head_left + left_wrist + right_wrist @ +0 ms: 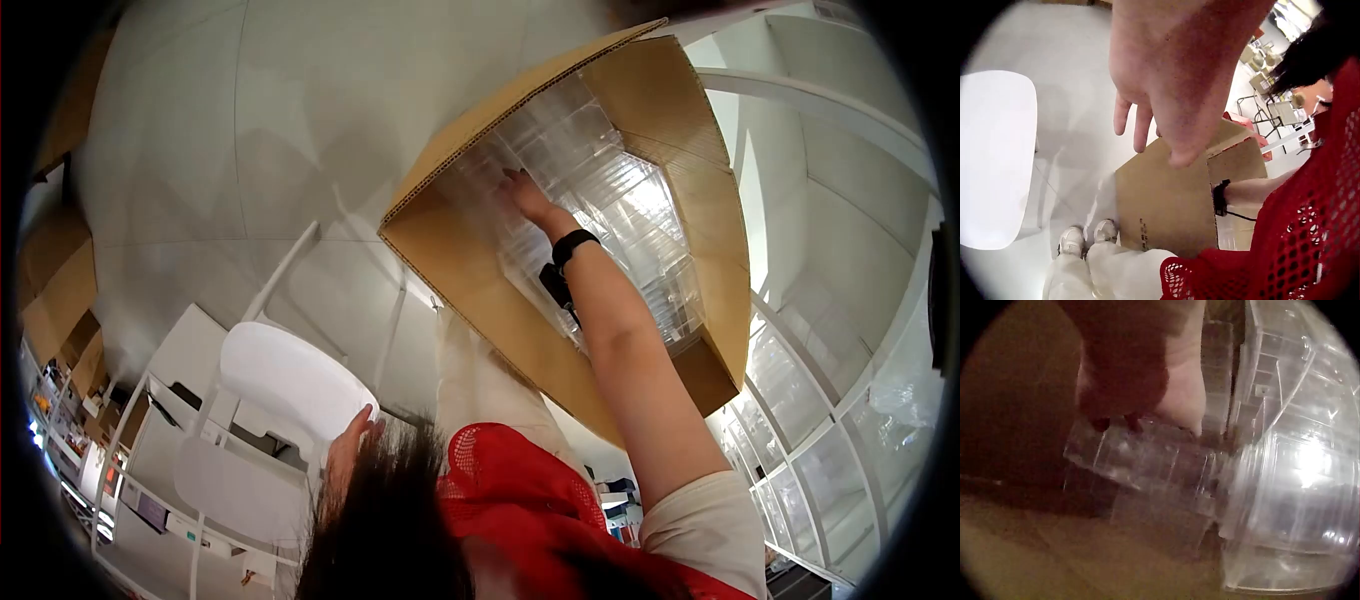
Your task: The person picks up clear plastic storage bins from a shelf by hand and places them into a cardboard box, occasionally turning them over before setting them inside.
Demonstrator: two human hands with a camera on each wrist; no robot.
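Note:
My right hand (532, 198) reaches deep into a large cardboard box (440, 255), among clear plastic containers. In the right wrist view, its fingers and thumb grip the upper edge of a tilted clear plastic container (1147, 459); the fingertips are partly hidden. A nested stack of clear plastic containers (1285, 469) lies right beside it. My left hand (1166, 94) hangs outside the box, fingers loosely extended and holding nothing. It overlaps the edge of a white chair (290, 375) in the head view, while the left wrist view shows a space between them.
White metal rails (800, 440) run along the right of the box. To the left, behind the chair, stands a white table (150, 450). My shoes (1072, 240) are on the pale floor (280, 120) close to the box. More cardboard boxes (65, 290) stand at far left.

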